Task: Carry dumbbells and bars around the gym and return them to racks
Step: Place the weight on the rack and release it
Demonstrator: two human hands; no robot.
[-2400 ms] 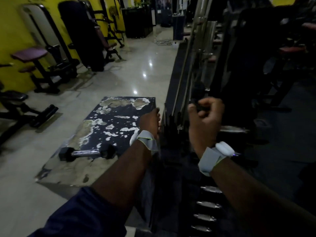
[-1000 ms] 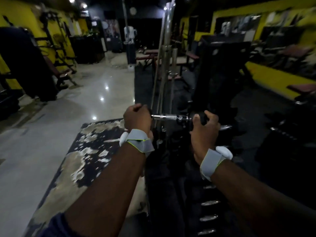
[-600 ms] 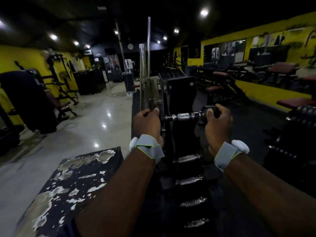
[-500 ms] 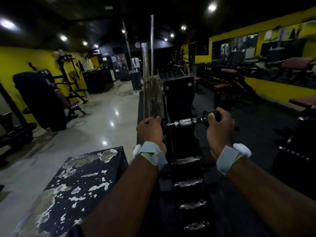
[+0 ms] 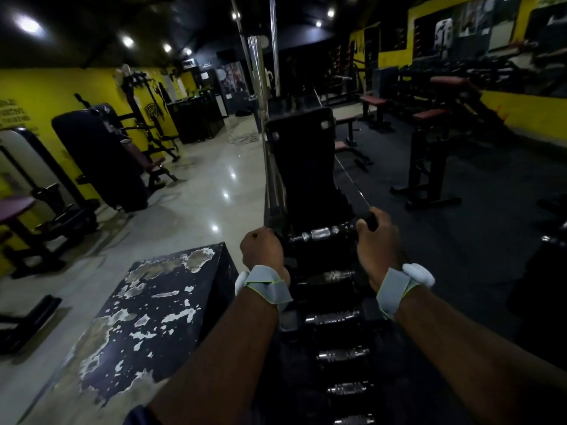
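Mid-frame, the left hand (image 5: 262,250) and right hand (image 5: 376,240) grip the dumbbell (image 5: 320,233) by its ends, apparently over the rack (image 5: 302,179), not yet seated.

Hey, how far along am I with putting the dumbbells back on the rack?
Done: several racked dumbbells lie in the lower cradles of the rack. In hand: your left hand and right hand grip the ends of one dumbbell at the top tier; I cannot tell whether it is seated yet. Left: settle it in its cradle and let go.
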